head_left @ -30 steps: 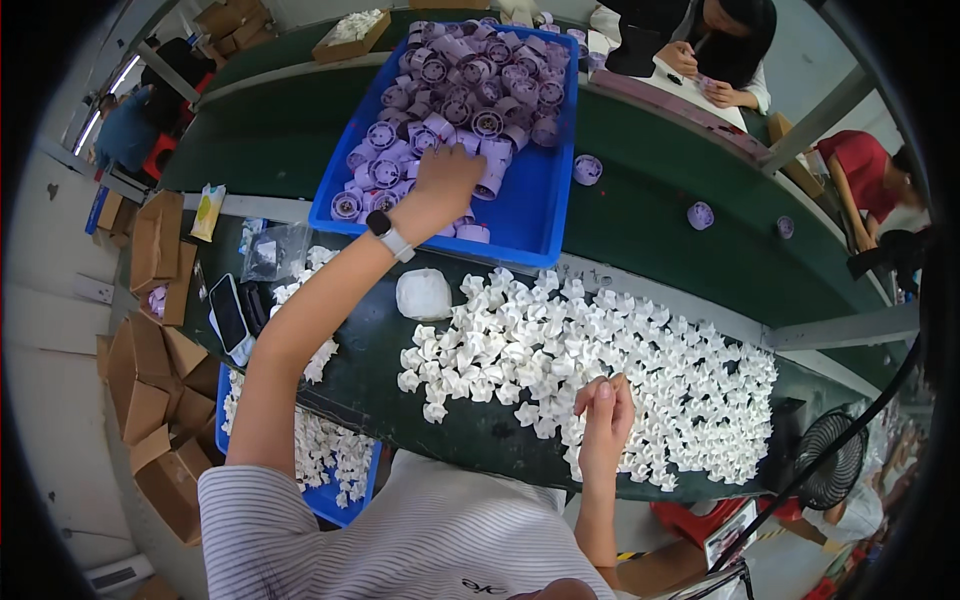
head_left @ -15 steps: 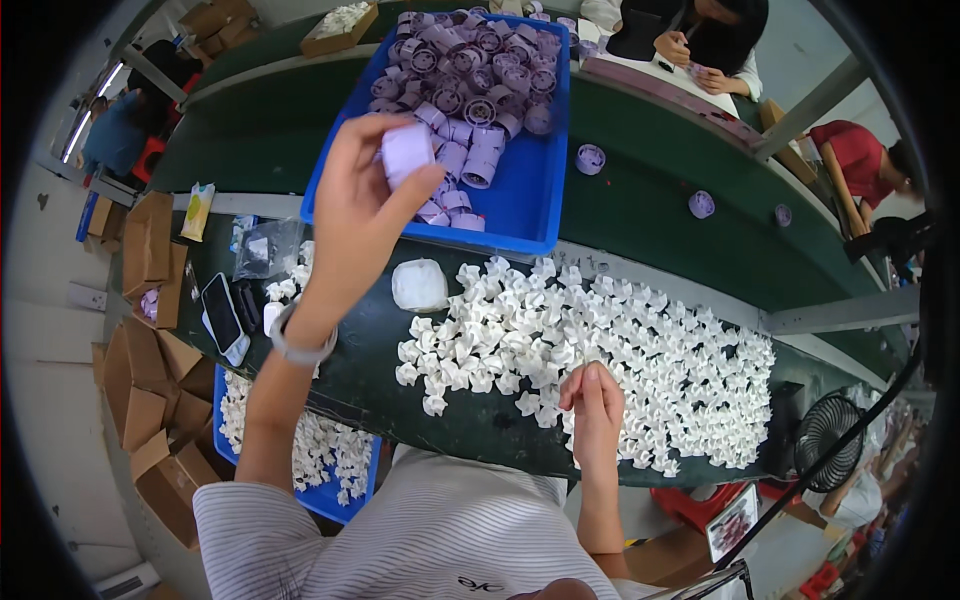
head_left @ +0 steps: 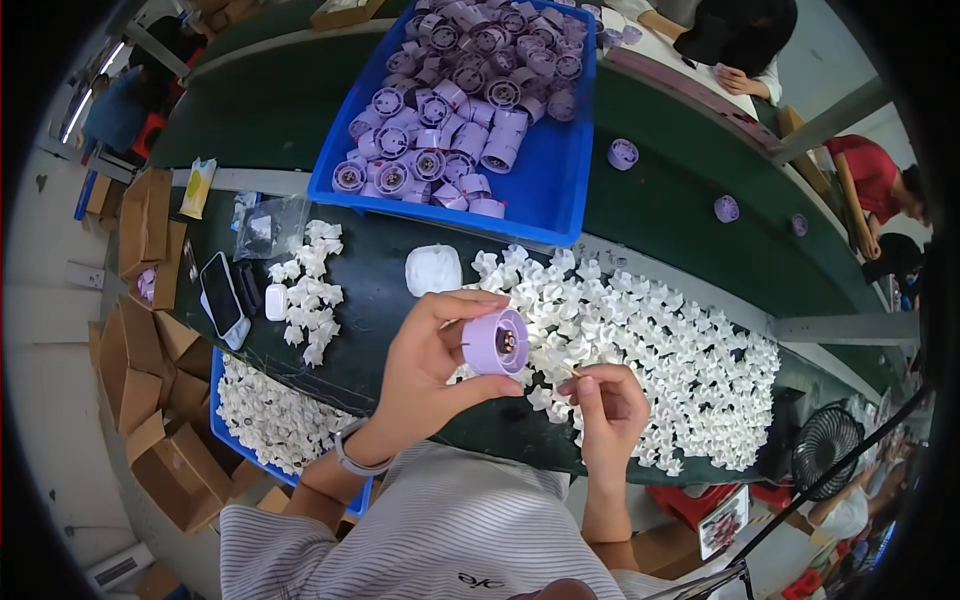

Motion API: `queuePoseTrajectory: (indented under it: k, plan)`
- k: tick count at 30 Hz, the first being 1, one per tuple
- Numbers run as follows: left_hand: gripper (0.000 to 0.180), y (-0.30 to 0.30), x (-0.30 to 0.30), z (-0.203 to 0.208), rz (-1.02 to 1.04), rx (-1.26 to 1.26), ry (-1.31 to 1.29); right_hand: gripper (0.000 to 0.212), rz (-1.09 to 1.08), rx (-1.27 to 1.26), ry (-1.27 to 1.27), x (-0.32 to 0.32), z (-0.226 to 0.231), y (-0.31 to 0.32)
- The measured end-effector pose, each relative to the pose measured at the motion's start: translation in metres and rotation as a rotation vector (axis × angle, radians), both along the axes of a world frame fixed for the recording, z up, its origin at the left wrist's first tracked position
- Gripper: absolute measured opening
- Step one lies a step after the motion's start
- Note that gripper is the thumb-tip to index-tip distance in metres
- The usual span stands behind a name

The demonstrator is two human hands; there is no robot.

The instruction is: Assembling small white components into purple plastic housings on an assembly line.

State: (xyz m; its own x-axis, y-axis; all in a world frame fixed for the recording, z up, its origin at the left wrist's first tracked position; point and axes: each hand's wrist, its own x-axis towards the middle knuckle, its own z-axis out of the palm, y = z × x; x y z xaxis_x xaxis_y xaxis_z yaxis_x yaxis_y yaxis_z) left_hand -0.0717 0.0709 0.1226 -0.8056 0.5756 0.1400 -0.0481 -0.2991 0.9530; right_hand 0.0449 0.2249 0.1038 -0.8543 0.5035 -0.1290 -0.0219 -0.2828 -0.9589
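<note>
My left hand [head_left: 428, 365] is closed round a short lilac plastic cylinder [head_left: 484, 343], held above the near middle of the dark green table. Its open end faces right and shows a dark inside with small copper-coloured parts. Close by on the right, my right hand [head_left: 611, 400] pinches a small thin object [head_left: 574, 373] with a yellowish tip, too small to name. Under and beyond that hand spread many small white petal-shaped pieces [head_left: 650, 350]. A blue tray [head_left: 548, 205] farther off is heaped with similar lilac cylinders [head_left: 470, 75].
A rounded white block [head_left: 433, 270] sits below the tray. To the left lie white pieces [head_left: 318, 290], a phone [head_left: 222, 300] and a clear bag [head_left: 272, 228]. Cardboard boxes [head_left: 150, 370] stand far left, a black fan [head_left: 828, 450] at right. A person [head_left: 740, 50] works across the table.
My left hand has come from the tray toward me with the lilac cylinder, now turned so its open end shows. The right hand stays near its place, still pinching, slightly turned.
</note>
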Motion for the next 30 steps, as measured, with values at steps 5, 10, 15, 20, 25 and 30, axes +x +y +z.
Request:
queuePoseTrajectory:
  k: [5, 10, 15, 20, 25, 30]
  plan:
    - [0.060, 0.001, 0.010, -0.007, -0.053, 0.045, -0.056, 0.013, -0.115, 0.441, 0.125, -0.004, 0.001, -0.003]
    - [0.059, 0.000, 0.012, -0.005, -0.093, 0.045, -0.132, 0.017, -0.103, 0.560, 0.116, -0.005, 0.004, -0.007]
    - [0.059, -0.002, 0.011, -0.004, -0.096, 0.064, -0.170, 0.020, -0.121, 0.679, 0.117, -0.006, 0.003, -0.008]
    - [0.059, -0.002, 0.011, -0.003, -0.119, 0.060, -0.200, 0.022, -0.127, 0.737, 0.144, -0.007, 0.005, -0.010]
    - [0.059, -0.001, 0.011, -0.002, -0.135, 0.060, -0.219, 0.022, -0.086, 0.761, 0.149, -0.006, 0.011, -0.009]
    - [0.060, -0.004, 0.011, -0.003, -0.132, 0.052, -0.208, 0.016, -0.042, 0.717, 0.197, -0.007, 0.011, -0.008]
